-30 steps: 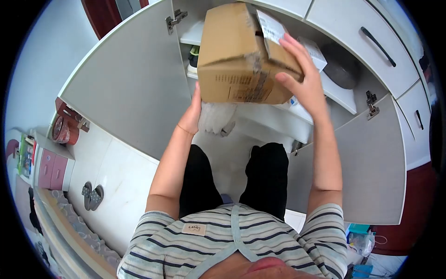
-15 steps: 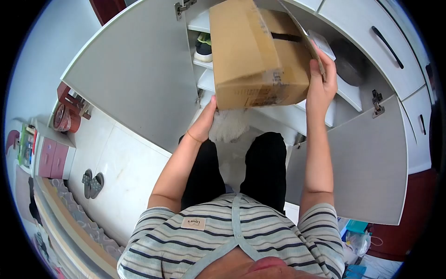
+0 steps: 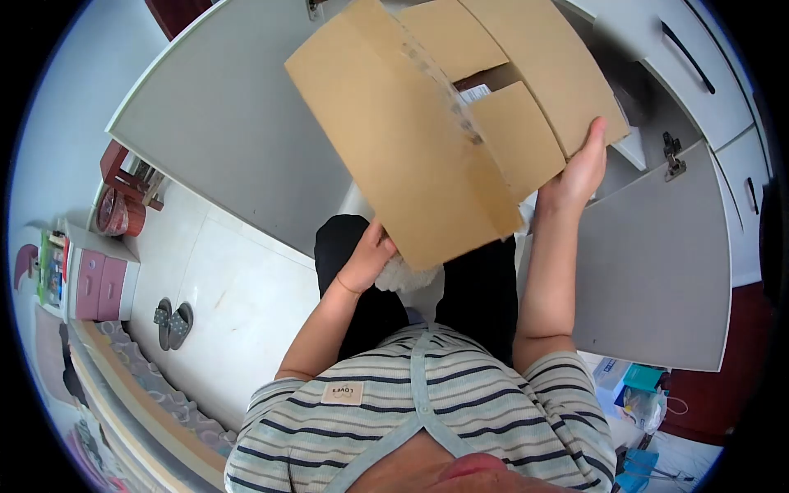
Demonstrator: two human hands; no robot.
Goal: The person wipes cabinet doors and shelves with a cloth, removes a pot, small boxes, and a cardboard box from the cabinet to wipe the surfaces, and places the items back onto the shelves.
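A brown cardboard box [image 3: 394,140] is held in both hands in front of the open cabinet. Its top flaps stand partly raised, and a white printed item [image 3: 475,94] shows through the gap between them. My left hand [image 3: 368,258] grips the box's near left edge, its fingers partly hidden beneath. My right hand [image 3: 580,171] is closed on the right side, thumb along the raised right flap. Below the box, between my knees, is something white and fluffy [image 3: 407,275], mostly covered.
Grey cabinet doors stand open on the left [image 3: 246,131] and right [image 3: 657,263]. Grey slippers [image 3: 174,324] lie on the white floor. A pink drawer unit [image 3: 100,283] stands at the left, and plastic bags [image 3: 643,407] are at the lower right.
The box has come out of the cabinet area toward my body and tilted, with its flaps lifting wider. Both hands have moved with it, and the white item inside now shows.
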